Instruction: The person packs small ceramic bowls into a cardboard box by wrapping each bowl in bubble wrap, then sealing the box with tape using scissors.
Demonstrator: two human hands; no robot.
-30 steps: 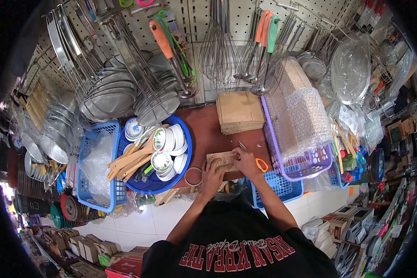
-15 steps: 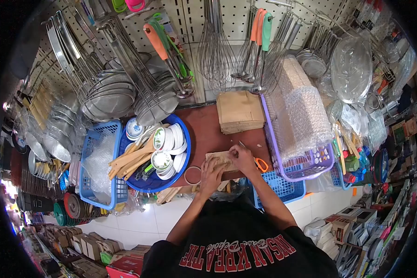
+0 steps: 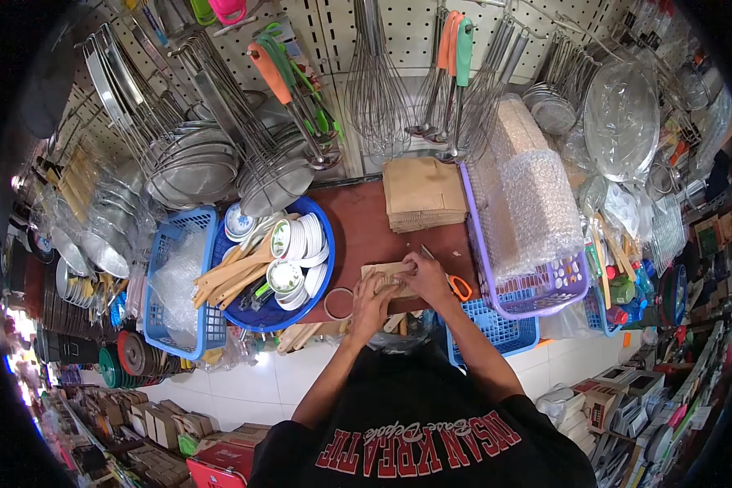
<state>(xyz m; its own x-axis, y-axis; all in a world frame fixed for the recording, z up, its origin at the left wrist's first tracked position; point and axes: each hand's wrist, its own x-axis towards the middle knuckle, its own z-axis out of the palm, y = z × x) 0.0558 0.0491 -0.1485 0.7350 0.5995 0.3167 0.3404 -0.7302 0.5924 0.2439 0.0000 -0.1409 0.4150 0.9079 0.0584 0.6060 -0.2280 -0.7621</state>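
Note:
A small parcel wrapped in brown paper (image 3: 390, 272) lies at the near edge of a reddish-brown counter (image 3: 358, 228). My left hand (image 3: 372, 302) presses on its near left side. My right hand (image 3: 427, 276) grips its right end, fingers curled over the paper. Orange-handled scissors (image 3: 455, 285) lie on the counter just right of my right hand, partly hidden by it. A roll of clear tape (image 3: 338, 303) sits left of my left hand.
A stack of brown paper sheets (image 3: 419, 193) lies at the counter's back. A round blue basket (image 3: 272, 264) holds white bowls and wooden spoons. A purple basket (image 3: 529, 228) holds bubble wrap. Whisks and strainers hang on the pegboard (image 3: 415, 32).
The view has shifted slightly. My hands stay on the parcel, with small finger movements over the paper.

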